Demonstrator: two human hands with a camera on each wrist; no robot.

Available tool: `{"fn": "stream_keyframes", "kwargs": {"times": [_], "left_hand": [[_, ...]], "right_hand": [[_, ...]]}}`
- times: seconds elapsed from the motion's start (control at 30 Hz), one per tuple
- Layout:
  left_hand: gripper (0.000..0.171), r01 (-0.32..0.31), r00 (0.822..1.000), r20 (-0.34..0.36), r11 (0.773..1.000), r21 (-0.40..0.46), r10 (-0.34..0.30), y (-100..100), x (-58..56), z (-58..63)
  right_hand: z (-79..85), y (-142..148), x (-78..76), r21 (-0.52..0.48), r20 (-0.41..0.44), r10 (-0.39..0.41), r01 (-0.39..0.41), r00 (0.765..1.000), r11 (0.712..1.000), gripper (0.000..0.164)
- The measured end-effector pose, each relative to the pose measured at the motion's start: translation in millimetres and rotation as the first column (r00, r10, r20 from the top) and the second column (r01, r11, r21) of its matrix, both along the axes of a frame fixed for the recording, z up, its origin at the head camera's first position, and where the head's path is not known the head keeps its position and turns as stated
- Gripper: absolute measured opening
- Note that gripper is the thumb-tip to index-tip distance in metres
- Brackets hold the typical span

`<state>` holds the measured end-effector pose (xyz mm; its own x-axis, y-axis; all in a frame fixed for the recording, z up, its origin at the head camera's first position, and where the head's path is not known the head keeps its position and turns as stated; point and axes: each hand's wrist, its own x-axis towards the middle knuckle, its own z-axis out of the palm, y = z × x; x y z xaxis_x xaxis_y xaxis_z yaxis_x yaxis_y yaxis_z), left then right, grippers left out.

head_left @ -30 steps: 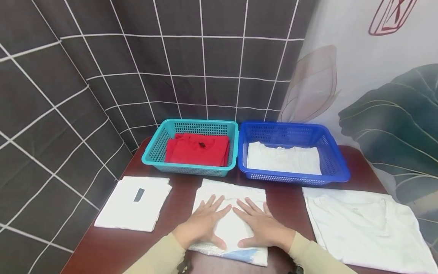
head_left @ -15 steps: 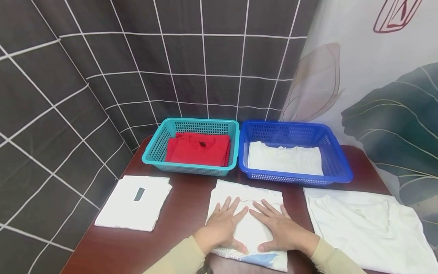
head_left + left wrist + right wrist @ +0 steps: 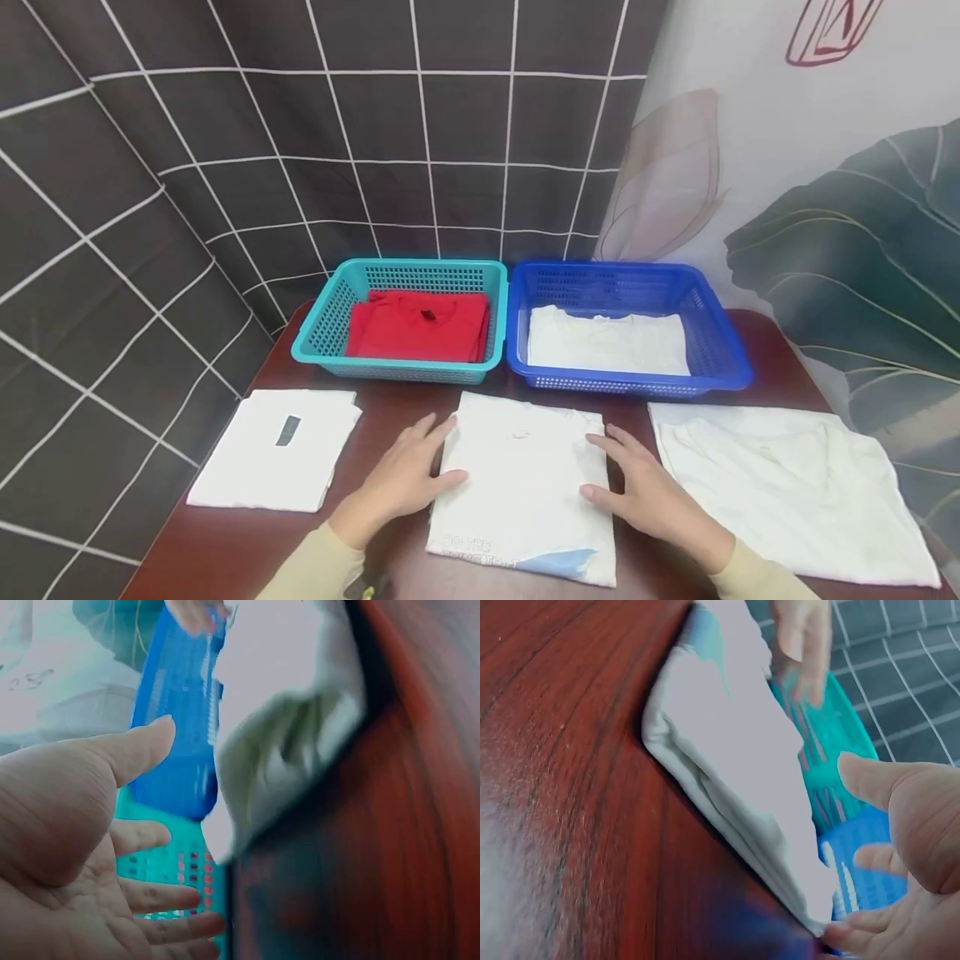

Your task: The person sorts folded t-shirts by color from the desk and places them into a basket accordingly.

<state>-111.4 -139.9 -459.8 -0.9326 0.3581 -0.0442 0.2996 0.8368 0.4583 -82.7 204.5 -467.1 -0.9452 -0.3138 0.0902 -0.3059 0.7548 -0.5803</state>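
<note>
A folded white T-shirt with a blue patch and lettering along its near edge lies flat on the dark red table. My left hand is at its left side, fingers spread and thumb by the edge. At the opposite side, my right hand has its fingers extended, the tips over the shirt's right edge. In the left wrist view the left hand shows its palm beside the shirt's folded layers. The right wrist view has the right hand with fingertips close to the shirt's corner.
Behind the shirt stand a teal basket holding a red folded shirt and a blue basket holding a white folded shirt. A folded white garment with a dark label lies left. Another white shirt spreads out at right.
Both hands pressed on the shirt's top earlier, and the shirt slid right along with them. Now they have parted to its left and right sides. The head view has shifted slightly.
</note>
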Motion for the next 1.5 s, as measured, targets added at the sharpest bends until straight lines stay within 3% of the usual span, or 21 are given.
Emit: {"fn": "stream_keyframes", "kwargs": {"times": [0.07, 0.13, 0.23, 0.33, 0.4, 0.47, 0.57, 0.63, 0.67, 0.73, 0.8, 0.9, 1.0, 1.13, 1.27, 1.5], "left_hand": [[0.076, -0.018, 1.000, 0.020, 0.999, 0.051, 0.017, -10, 1.5, -0.7], [0.074, -0.022, 0.998, 0.060, 0.994, 0.108, 0.016, -14, 3.2, -2.4], [0.072, -0.066, 0.983, 0.180, 0.969, 0.237, 0.022, -12, 4.5, -5.6], [0.070, -0.173, 0.944, 0.328, 0.907, 0.385, 0.041, -3, 5.4, -9.4], [0.069, -0.258, 0.911, 0.409, 0.846, 0.466, 0.053, 3, 5.1, -12.6], [0.068, -0.322, 0.886, 0.460, 0.787, 0.526, 0.055, 9, 3.6, -15.7], [0.067, -0.364, 0.867, 0.497, 0.732, 0.576, 0.040, 13, -0.6, -20.2], [0.067, -0.363, 0.860, 0.511, 0.715, 0.598, 0.009, 15, -4.1, -22.6], [0.068, -0.354, 0.858, 0.513, 0.711, 0.607, -0.011, 15, -5.9, -23.7], [0.069, -0.317, 0.866, 0.498, 0.726, 0.610, -0.039, 16, -9.1, -25.3], [0.072, -0.266, 0.884, 0.464, 0.763, 0.589, -0.050, 16, -11.7, -26.5], [0.076, -0.197, 0.918, 0.395, 0.828, 0.525, -0.032, 15, -13.7, -28.1], [0.080, -0.156, 0.939, 0.345, 0.868, 0.471, -0.018, 16, -15.5, -29.1], [0.087, -0.130, 0.948, 0.318, 0.877, 0.463, -0.027, 15, -18.8, -31.8], [0.093, -0.130, 0.946, 0.323, 0.864, 0.486, -0.039, 14, -22.0, -35.0], [0.096, -0.113, 0.957, 0.287, 0.864, 0.490, -0.037, 13, -20.5, -30.7]], "right_hand": [[3.1, 5, -1.1, -0.036, 0.096, -0.025, 0.029, 0.995, 0.999, 0.071], [5.1, 9, -2.0, -0.115, 0.231, -0.038, 0.066, 0.972, 0.991, 0.072], [5.5, 11, -3.7, -0.297, 0.447, -0.032, 0.182, 0.894, 0.937, 0.070], [2.2, 11, -5.7, -0.468, 0.587, 0.023, 0.315, 0.809, 0.826, 0.070], [-1.2, 11, -7.5, -0.538, 0.625, 0.069, 0.365, 0.778, 0.760, 0.070], [-4.3, 11, -9.7, -0.567, 0.650, 0.095, 0.399, 0.754, 0.721, 0.071], [-7.6, 8, -14.0, -0.566, 0.675, 0.108, 0.419, 0.730, 0.710, 0.069], [-9.0, 3, -16.8, -0.545, 0.671, 0.086, 0.410, 0.737, 0.731, 0.066], [-10.1, 1, -17.7, -0.534, 0.655, 0.072, 0.393, 0.752, 0.749, 0.065], [-12.3, -5, -19.3, -0.509, 0.611, 0.032, 0.361, 0.791, 0.781, 0.062], [-14.4, -9, -19.9, -0.500, 0.566, 0.007, 0.336, 0.824, 0.798, 0.063], [-17.8, -13, -20.5, -0.536, 0.537, 0.026, 0.317, 0.843, 0.782, 0.067], [-20.3, -14, -22.5, -0.566, 0.516, 0.035, 0.310, 0.856, 0.764, 0.072], [-23.8, -15, -27.7, -0.497, 0.474, -0.058, 0.321, 0.879, 0.806, 0.075], [-26.1, -17, -30.8, -0.430, 0.459, -0.124, 0.343, 0.880, 0.835, 0.075], [-23.6, -18, -27.9, -0.462, 0.460, -0.142, 0.372, 0.877, 0.805, 0.076]]}}
